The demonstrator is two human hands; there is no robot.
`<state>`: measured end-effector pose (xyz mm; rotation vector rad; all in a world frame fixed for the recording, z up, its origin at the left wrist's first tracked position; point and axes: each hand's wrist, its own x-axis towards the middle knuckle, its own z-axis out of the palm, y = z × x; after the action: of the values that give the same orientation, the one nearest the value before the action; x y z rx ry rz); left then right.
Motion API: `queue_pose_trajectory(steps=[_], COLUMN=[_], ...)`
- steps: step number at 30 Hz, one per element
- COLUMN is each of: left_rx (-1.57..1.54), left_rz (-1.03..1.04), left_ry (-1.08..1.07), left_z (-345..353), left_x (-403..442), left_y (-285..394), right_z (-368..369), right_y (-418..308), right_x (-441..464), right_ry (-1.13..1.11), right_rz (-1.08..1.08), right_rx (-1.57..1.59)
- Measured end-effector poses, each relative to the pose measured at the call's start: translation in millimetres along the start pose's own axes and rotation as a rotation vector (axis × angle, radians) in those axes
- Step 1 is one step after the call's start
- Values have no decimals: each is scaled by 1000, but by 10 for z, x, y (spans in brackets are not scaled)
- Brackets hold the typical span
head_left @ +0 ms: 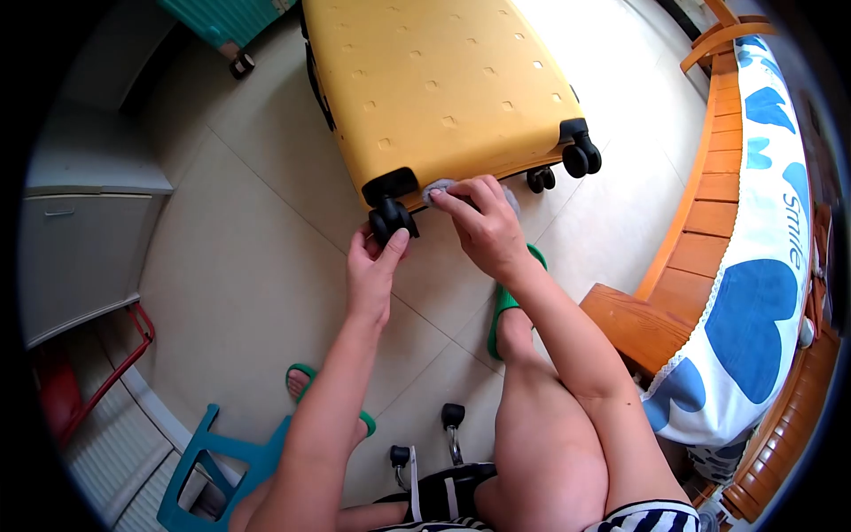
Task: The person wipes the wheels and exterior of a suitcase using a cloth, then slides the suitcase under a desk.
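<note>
1. Gripping a black caster wheel point(388, 215) at the near left corner of the yellow hard-shell suitcase point(443, 89) is your left hand point(376, 266).
2. Your right hand point(489, 226) pinches a gray cloth point(436, 190) at the suitcase's near edge.
3. That suitcase lies closed on the tiled floor point(257, 213), its contents hidden.
4. Beyond its left side, you have a teal suitcase point(222, 21) partly in view.

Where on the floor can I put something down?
Bare tiles lie between the yellow suitcase and the grey cabinet, and between the suitcase and the wooden bench. It's crowded around the left hand, right hand, green slippers and teal stool.
</note>
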<state>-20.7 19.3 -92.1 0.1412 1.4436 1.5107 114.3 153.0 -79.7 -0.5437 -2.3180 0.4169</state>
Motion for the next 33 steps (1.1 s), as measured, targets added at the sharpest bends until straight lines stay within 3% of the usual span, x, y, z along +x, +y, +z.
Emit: queue_pose_trajectory(steps=[8, 12, 14, 15, 19, 23, 25, 26, 30, 32, 33], left_rx=[145, 193, 203, 210, 260, 274, 247, 249, 365, 405, 406], left_rz=[192, 255, 270, 275, 320, 343, 339, 340, 475, 484, 482], left_ry=[33, 14, 9, 19, 25, 19, 52, 47, 59, 13, 14], left_z=[-40, -59, -64, -68, -93, -89, -72, -77, -142, -157, -169], left_x=[-15, -14, -30, -36, -45, -66, -78, -69, -54, -39, -27], left_y=[-21, -3, -3, -3, 29, 38, 35, 41, 108, 144, 133], right_z=[269, 440, 498, 481, 348, 448, 603, 663, 1003, 855, 835], right_y=[-22, -231, -296, -290, -157, -153, -240, -241, -281, -342, -358], right_x=[-124, -187, -191, -174, -99, -127, -174, -198, -432, -560, -646], right_ry=[-26, -168, -175, -169, -63, -134, -126, -121, -277, -524, -543], right_rz=[-64, 81, 302, 303, 139, 120, 214, 216, 231, 108, 161], right_rx=[-104, -240, 91, 181, 48, -52, 232, 230, 686, 512, 556])
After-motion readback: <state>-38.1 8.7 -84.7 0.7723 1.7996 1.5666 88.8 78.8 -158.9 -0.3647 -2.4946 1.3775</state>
